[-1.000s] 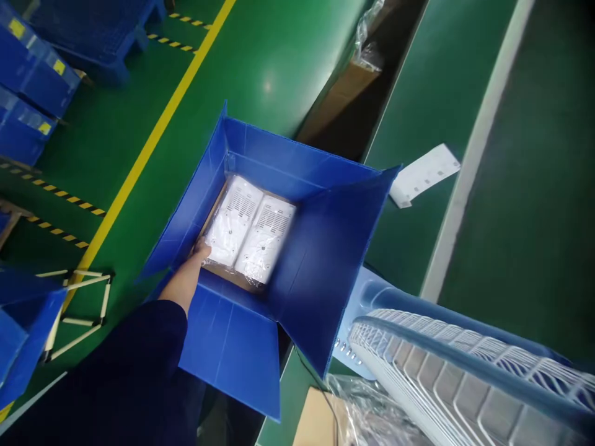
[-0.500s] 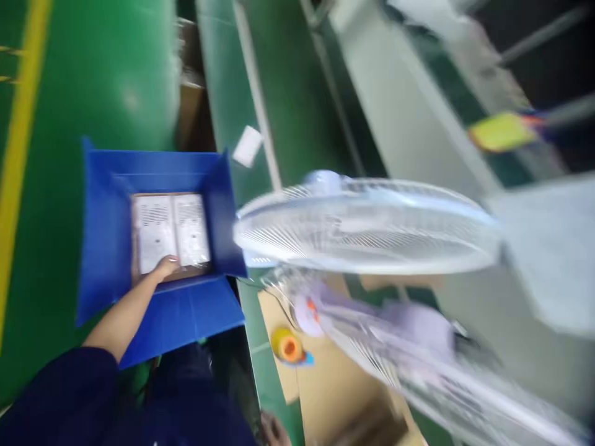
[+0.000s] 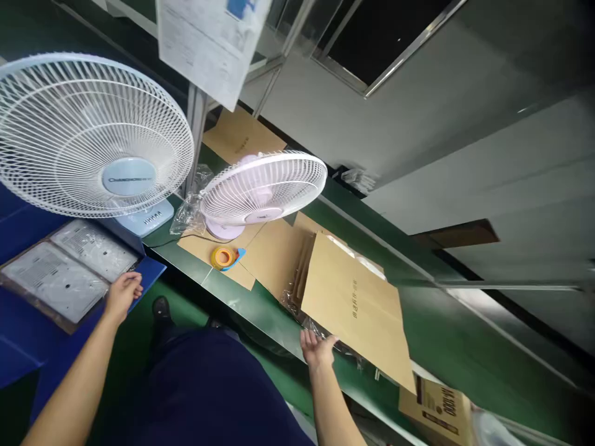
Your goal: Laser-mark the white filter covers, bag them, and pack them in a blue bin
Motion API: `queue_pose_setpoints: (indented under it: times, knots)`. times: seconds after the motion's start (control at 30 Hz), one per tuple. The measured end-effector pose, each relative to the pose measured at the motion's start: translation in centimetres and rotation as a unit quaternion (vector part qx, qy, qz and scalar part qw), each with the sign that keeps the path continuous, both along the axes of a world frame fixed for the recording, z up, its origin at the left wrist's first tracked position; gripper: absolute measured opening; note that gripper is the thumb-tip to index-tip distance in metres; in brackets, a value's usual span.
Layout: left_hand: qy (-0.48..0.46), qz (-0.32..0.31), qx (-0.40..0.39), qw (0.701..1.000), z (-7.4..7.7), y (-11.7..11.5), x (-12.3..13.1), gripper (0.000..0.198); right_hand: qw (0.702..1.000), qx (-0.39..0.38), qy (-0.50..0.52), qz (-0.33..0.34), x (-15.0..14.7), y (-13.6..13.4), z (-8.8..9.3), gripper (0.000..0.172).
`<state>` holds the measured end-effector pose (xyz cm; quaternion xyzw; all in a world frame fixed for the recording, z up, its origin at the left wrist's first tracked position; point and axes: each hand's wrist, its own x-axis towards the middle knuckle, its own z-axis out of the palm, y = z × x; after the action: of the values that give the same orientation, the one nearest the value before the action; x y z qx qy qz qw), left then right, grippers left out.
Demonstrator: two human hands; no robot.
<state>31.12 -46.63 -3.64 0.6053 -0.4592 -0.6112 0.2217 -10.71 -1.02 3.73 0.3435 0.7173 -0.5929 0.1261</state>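
Observation:
My left hand (image 3: 121, 296) is at the near edge of the blue box (image 3: 151, 272), its fingers curled together; whatever they hold, if anything, is hidden. Under and beside it in the box lie white printed panels (image 3: 58, 279) in clear plastic. Thumb out and fingers apart, my right hand (image 3: 318, 348) is at the near edge of a stack of flat cardboard sheets (image 3: 353, 297) on the green bench. Clear plastic film (image 3: 309, 322) shows between that hand and the stack. I cannot tell whether the fingers touch the cardboard.
A blue table fan (image 3: 127, 176) stands on the left, a pink table fan (image 3: 264, 189) behind the bench's middle. A yellow tape roll with blue dispenser (image 3: 224, 256) lies on cardboard. A printed carton (image 3: 437, 409) sits at lower right; a paper sheet (image 3: 204, 46) hangs above.
My view has swung right, toward the bench. My left hand has left the panels for the box's edge. My right hand, barely visible before, now reaches the cardboard stack.

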Motion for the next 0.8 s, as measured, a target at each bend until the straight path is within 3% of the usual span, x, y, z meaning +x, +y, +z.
queue_pose_setpoints:
  times: [0.17,0.27,0.33,0.43,0.53,0.6,0.67,0.73,0.8]
  knots:
    - [0.052,-0.179,0.069,0.980,3.1,10.1,-10.3,0.042,0.996,-0.075,0.004,-0.058,-6.7,4.7,-0.4,0.024]
    - [0.099,-0.291,0.132,0.943,4.1,15.4,-17.8,0.045,0.989,-0.135,0.000,-0.055,-7.0,6.2,-1.7,0.021]
    - [0.132,-0.332,0.163,0.919,4.7,18.5,-23.0,0.051,0.982,-0.185,0.002,-0.035,-4.8,6.9,-2.5,0.027]
    - [0.185,-0.355,0.199,0.895,5.6,22.8,-30.2,0.066,0.967,-0.254,-0.015,0.013,1.0,7.8,-3.3,0.044]
    - [0.234,-0.343,0.207,0.886,6.3,26.9,-35.4,0.078,0.951,-0.300,-0.054,0.049,6.4,9.1,-3.6,0.054]
    - [0.256,-0.323,0.188,0.892,6.9,29.0,-37.1,0.082,0.946,-0.309,-0.079,0.059,8.0,10.4,-3.7,0.053]
    - [0.275,-0.312,0.165,0.894,8.0,29.9,-37.1,0.083,0.944,-0.310,-0.092,0.056,7.7,12.2,-3.7,0.051]
    - [0.301,-0.312,0.140,0.890,9.9,29.3,-35.6,0.078,0.949,-0.302,-0.085,0.034,6.1,14.4,-3.6,0.048]
    - [0.321,-0.315,0.104,0.887,12.1,27.3,-33.0,0.071,0.958,-0.281,-0.058,0.005,3.9,16.8,-3.3,0.047]
